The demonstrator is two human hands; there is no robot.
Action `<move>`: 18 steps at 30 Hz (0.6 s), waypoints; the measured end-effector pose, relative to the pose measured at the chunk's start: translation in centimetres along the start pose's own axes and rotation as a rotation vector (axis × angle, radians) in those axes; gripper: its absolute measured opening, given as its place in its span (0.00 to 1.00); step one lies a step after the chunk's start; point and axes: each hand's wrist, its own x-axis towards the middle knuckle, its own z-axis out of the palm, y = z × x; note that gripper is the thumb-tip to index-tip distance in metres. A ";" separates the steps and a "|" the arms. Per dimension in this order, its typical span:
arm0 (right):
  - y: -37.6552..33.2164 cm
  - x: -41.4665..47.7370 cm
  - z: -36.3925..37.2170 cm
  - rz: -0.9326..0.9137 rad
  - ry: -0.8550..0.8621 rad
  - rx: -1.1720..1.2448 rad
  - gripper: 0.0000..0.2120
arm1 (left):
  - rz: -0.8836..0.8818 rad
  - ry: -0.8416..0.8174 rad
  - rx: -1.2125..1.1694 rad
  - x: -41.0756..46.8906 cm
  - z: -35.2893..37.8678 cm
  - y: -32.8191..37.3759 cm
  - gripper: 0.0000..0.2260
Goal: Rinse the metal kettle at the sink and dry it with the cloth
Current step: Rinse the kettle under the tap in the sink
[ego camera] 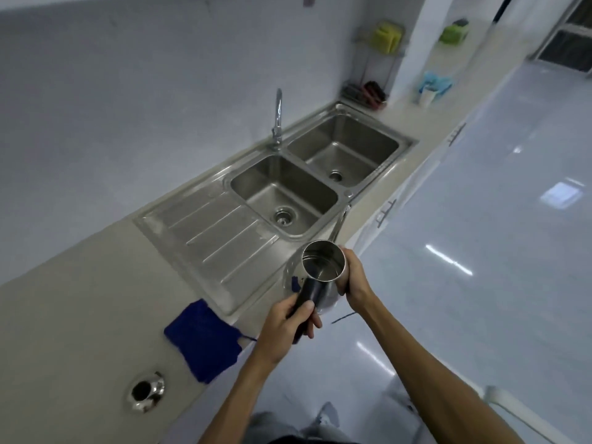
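Note:
I hold the metal kettle (323, 262) in front of the counter edge, its open top facing me and its thin spout pointing up toward the sink. My left hand (293, 318) grips its black handle. My right hand (350, 272) is wrapped round the right side of the shiny body. A blue cloth (203, 339) lies flat on the counter, left of my left hand. The steel double sink (224, 177) sits beyond the kettle, with a tap (278, 118) at its back rim, no water running.
A ribbed draining board (205, 232) joins the sink on the left. A shiny lid (145, 392) with a dark knob lies on the counter near me. A wire rack with sponges (382, 64) stands past the sink. Glossy floor spreads to the right.

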 end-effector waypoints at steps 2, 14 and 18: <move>-0.9 1.8 -3.7 -0.004 0.023 0.000 0.19 | -0.006 -0.010 0.010 2.3 3.3 0.1 0.15; -7.4 15.6 -10.6 -0.016 -0.084 -0.071 0.19 | -0.024 0.151 0.012 16.2 10.6 2.4 0.15; -9.5 21.5 -9.2 -0.018 -0.197 -0.093 0.19 | 0.005 0.306 -0.031 20.9 10.1 3.3 0.15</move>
